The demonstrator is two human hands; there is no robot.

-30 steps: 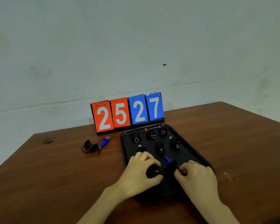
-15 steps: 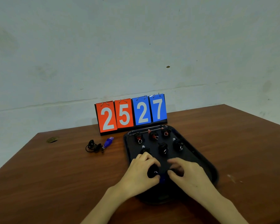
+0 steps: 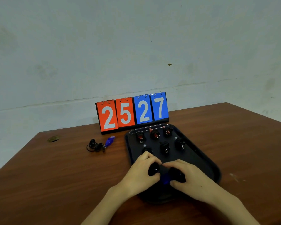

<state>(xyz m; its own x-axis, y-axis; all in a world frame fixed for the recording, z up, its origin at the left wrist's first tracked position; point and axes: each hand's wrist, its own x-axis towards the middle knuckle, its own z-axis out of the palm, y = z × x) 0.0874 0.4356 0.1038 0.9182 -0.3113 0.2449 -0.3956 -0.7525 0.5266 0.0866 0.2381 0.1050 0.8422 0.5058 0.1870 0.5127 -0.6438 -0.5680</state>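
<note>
A dark tray lies on the brown table and holds several small whistles with coiled black cords. Three with red bodies line the far row. A second row has white-tipped ones. At the tray's near end my left hand grips one black cord bundle. My right hand grips another black bundle, with a blue whistle showing between the two hands.
A flip scoreboard reading 25 and 27 stands behind the tray against the pale wall. A loose blue whistle with a black cord lies left of the tray. A small brown mark sits near the table's far left corner.
My right hand moved left and down onto the tray with its bundle, closing in beside my left hand. The blue whistle dropped from above the fingers to between both hands.
</note>
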